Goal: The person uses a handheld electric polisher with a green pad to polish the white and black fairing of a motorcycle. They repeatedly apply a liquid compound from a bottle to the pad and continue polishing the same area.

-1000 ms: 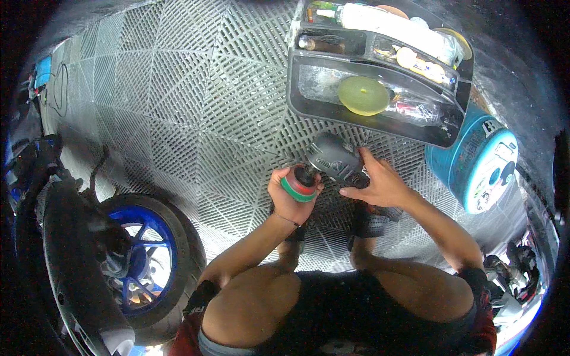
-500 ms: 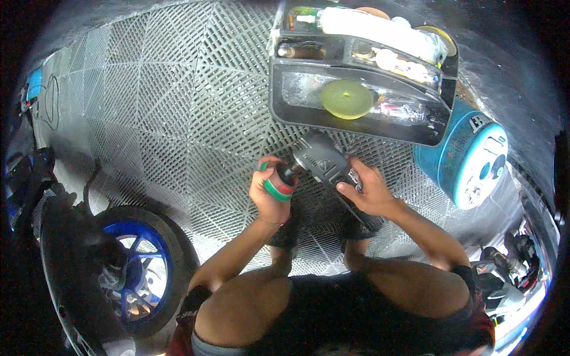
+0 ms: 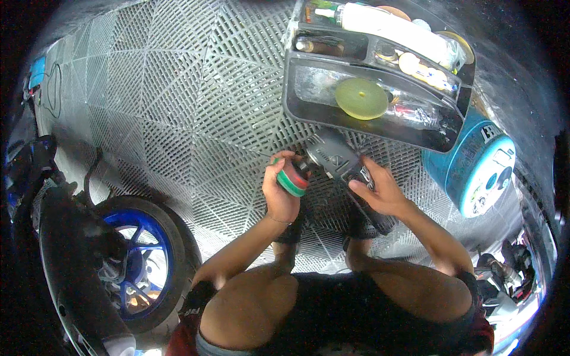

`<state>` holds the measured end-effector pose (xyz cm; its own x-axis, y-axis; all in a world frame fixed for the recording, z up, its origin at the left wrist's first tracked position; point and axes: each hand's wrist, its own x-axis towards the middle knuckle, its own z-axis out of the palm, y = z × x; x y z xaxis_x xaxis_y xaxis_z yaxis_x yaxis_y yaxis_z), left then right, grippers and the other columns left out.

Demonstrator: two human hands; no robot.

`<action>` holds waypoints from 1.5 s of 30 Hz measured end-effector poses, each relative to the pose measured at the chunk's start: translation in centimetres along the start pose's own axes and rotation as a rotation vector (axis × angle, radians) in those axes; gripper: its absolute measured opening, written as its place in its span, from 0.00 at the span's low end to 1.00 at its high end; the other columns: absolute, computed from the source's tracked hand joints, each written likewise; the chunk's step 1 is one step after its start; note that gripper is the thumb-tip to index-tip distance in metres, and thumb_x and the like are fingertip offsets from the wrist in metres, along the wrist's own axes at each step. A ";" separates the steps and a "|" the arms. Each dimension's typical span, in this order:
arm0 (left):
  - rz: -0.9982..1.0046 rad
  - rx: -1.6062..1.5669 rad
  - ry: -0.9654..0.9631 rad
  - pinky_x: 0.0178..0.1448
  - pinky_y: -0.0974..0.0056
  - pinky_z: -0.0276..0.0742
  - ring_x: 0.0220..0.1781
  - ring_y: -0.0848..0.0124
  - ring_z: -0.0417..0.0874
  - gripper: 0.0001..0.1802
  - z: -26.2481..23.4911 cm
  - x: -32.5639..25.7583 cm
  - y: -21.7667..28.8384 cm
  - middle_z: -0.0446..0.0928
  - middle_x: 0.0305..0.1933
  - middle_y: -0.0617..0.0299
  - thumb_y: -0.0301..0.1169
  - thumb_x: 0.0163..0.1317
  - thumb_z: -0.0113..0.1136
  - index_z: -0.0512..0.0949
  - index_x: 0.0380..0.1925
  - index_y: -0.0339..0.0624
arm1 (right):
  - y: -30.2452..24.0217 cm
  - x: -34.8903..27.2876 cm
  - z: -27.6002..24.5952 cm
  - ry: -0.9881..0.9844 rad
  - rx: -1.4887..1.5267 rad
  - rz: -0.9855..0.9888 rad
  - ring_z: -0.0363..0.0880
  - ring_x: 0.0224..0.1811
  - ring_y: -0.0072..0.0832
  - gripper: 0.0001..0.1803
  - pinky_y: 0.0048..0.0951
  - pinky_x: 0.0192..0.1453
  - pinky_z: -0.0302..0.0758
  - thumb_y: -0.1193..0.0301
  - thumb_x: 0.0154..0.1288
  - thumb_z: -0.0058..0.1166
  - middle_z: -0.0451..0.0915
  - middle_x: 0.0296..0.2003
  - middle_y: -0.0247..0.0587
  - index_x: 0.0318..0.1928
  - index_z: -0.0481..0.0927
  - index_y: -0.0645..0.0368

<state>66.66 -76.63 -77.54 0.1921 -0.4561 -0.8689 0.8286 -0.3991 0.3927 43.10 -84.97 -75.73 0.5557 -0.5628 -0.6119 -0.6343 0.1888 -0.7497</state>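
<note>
Hiding part of the black power tool (image 3: 333,155) behind the gripping right hand (image 3: 385,188), hard to make out at the lower end, clasping the red-and-green pad (image 3: 292,179) in the left hand (image 3: 281,199), held between both hands

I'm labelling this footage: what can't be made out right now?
Head view:
Pad: outer face covered by left hand.
Power tool: underside faces away.
Tray: far side cut off by upper edge.
Bucket: partly behind tray.
Wheel: left side behind black fairing.
</note>
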 end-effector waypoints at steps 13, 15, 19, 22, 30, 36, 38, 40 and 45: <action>-0.001 0.075 0.079 0.40 0.57 0.80 0.39 0.62 0.83 0.25 2.4 -3.6 1.4 0.82 0.39 0.55 0.52 0.65 0.51 0.77 0.46 0.41 | -1.6 -2.0 -1.4 -0.066 0.101 -0.104 0.79 0.58 0.62 0.40 0.46 0.63 0.74 0.57 0.70 0.59 0.77 0.55 0.72 0.69 0.61 0.76; 0.107 0.068 0.100 0.40 0.57 0.80 0.39 0.62 0.82 0.24 3.1 -4.8 2.5 0.81 0.40 0.56 0.51 0.66 0.51 0.77 0.46 0.41 | -4.4 -2.0 -2.4 -0.122 0.153 -0.052 0.79 0.56 0.63 0.39 0.47 0.62 0.74 0.57 0.70 0.59 0.77 0.54 0.71 0.68 0.62 0.75; 0.297 0.247 0.191 0.43 0.58 0.79 0.43 0.66 0.80 0.22 7.3 -10.1 4.9 0.79 0.41 0.60 0.48 0.65 0.52 0.77 0.46 0.42 | -7.3 -5.7 -2.8 0.049 0.010 -0.053 0.78 0.55 0.62 0.39 0.50 0.61 0.73 0.50 0.70 0.58 0.79 0.51 0.71 0.66 0.67 0.70; 0.378 0.232 0.162 0.44 0.60 0.76 0.41 0.68 0.79 0.18 9.8 -16.0 6.1 0.79 0.39 0.62 0.45 0.64 0.55 0.78 0.41 0.42 | -12.7 -10.3 -4.3 0.089 0.084 0.021 0.79 0.51 0.62 0.35 0.52 0.56 0.75 0.45 0.67 0.59 0.81 0.47 0.66 0.57 0.76 0.65; 0.313 0.117 0.102 0.53 0.61 0.73 0.46 0.67 0.80 0.18 12.1 -37.5 8.2 0.80 0.42 0.63 0.43 0.66 0.54 0.80 0.43 0.41 | -26.3 -29.9 -7.5 0.064 0.148 0.085 0.80 0.48 0.64 0.30 0.53 0.53 0.76 0.47 0.67 0.61 0.82 0.42 0.65 0.48 0.79 0.65; 0.176 0.054 0.062 0.46 0.56 0.77 0.48 0.62 0.81 0.26 11.3 -56.1 12.1 0.80 0.47 0.56 0.53 0.67 0.54 0.77 0.48 0.41 | -35.0 -45.2 -2.3 0.145 0.216 0.010 0.80 0.57 0.59 0.39 0.48 0.61 0.75 0.50 0.67 0.62 0.80 0.53 0.67 0.65 0.69 0.68; 0.073 -0.037 -0.029 0.58 0.49 0.74 0.57 0.59 0.78 0.31 9.2 -58.4 10.2 0.79 0.54 0.54 0.58 0.69 0.51 0.76 0.54 0.41 | -34.4 -49.9 -0.1 0.150 0.400 0.125 0.77 0.61 0.54 0.39 0.45 0.67 0.71 0.49 0.69 0.61 0.78 0.55 0.66 0.66 0.68 0.69; -0.011 -0.041 -0.068 0.68 0.46 0.68 0.65 0.58 0.73 0.36 4.1 -62.3 10.4 0.75 0.62 0.54 0.62 0.71 0.46 0.73 0.61 0.42 | -36.3 -55.7 4.9 0.203 0.601 0.177 0.74 0.66 0.49 0.40 0.43 0.70 0.68 0.49 0.70 0.60 0.77 0.59 0.63 0.68 0.67 0.70; 0.194 0.579 -0.235 0.73 0.44 0.63 0.69 0.55 0.70 0.38 -4.5 -72.1 14.3 0.72 0.66 0.53 0.60 0.73 0.41 0.67 0.68 0.41 | -40.3 -65.9 15.3 0.446 0.928 -0.017 0.75 0.55 0.31 0.36 0.36 0.61 0.72 0.56 0.70 0.63 0.80 0.51 0.51 0.66 0.67 0.67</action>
<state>67.06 -45.83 -10.61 0.1346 -0.6984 -0.7029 0.3605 -0.6262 0.6913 40.24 -43.15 -9.06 0.1909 -0.7829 -0.5921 0.1423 0.6189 -0.7724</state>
